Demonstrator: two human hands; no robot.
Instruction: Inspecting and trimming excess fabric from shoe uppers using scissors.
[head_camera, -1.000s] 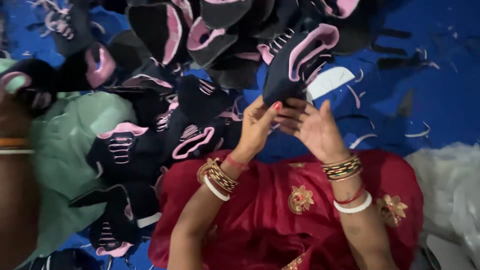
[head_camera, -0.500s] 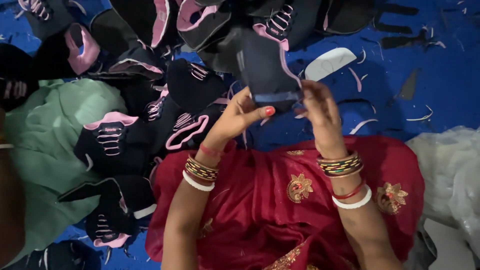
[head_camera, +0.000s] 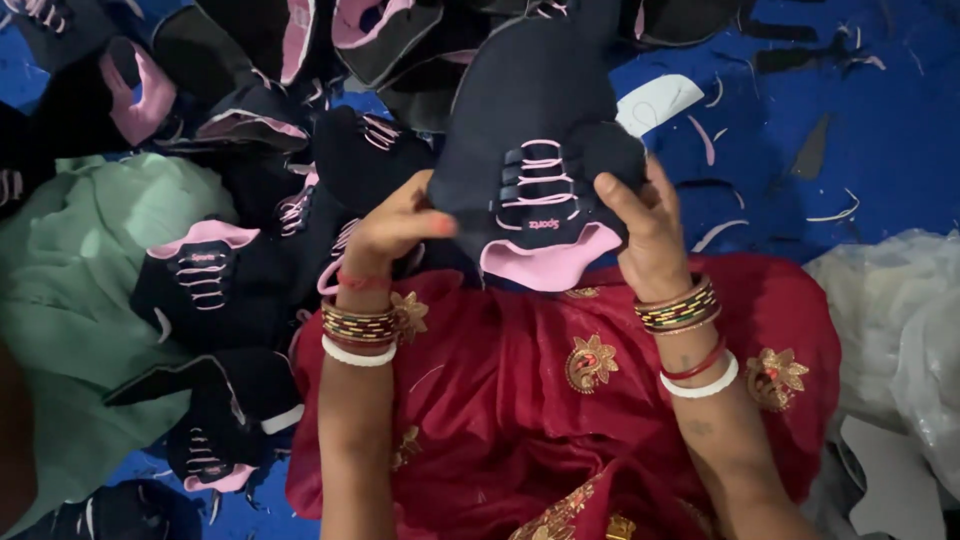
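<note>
Raised, shoe upper (head_camera: 535, 170) (seemingly unfinished) fills both hands (head_camera: 400, 225).

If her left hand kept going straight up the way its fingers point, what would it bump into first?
The left hand already grips the dark shoe upper. Going on, it would probably meet the pile of black-and-pink uppers beyond, though depth is unclear.

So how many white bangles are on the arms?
2. One white bangle sits on the left wrist below the striped ones, and another white bangle on the right wrist under a red band. None seem hidden.

Left hand (head_camera: 395, 228) and right hand (head_camera: 645, 225) raised; each grip closed.
</note>
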